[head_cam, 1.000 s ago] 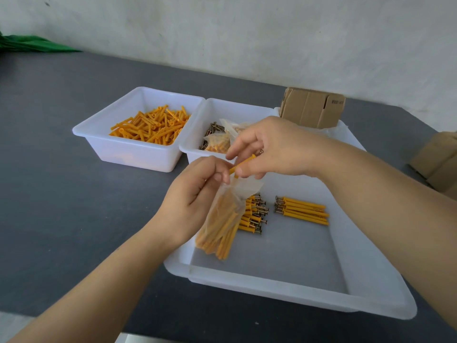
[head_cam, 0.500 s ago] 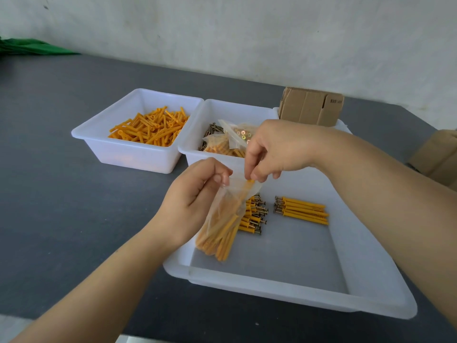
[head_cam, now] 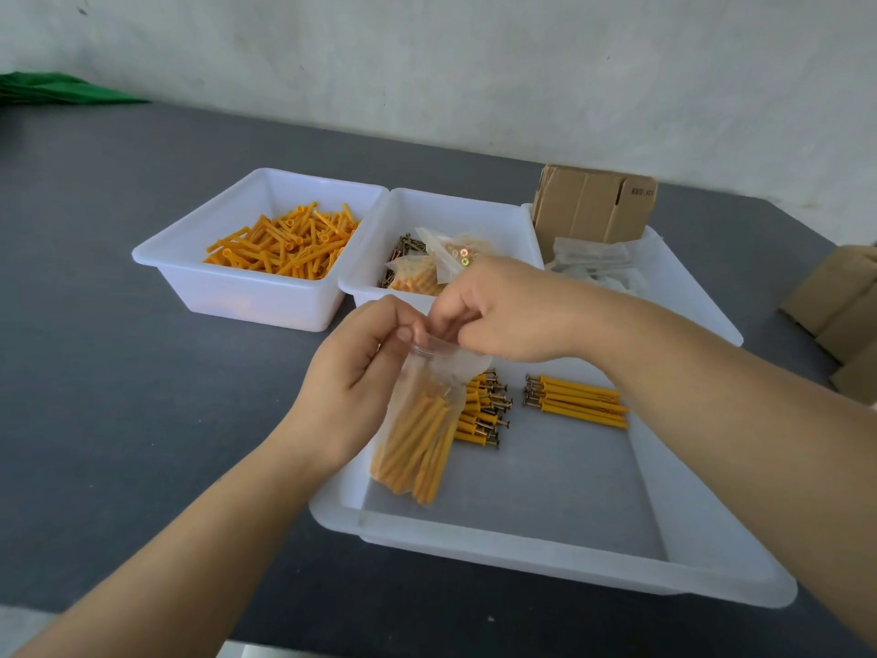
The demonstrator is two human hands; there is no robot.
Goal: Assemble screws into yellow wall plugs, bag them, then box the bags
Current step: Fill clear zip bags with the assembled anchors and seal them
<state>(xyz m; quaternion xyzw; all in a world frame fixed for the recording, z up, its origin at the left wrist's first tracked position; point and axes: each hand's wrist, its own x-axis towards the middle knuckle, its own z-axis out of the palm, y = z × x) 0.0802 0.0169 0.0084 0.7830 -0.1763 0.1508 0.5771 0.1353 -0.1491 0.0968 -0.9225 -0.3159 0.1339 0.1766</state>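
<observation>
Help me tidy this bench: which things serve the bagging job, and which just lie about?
Job:
bag of plugs
left hand
right hand
assembled plugs
loose plugs
screws
flat boxes

Lying about:
green cloth

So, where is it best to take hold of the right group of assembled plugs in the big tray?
Pinch the right group of assembled plugs from above, across the middle of the yellow shafts. They lie flat and parallel on the big tray, with bare floor in front.
</observation>
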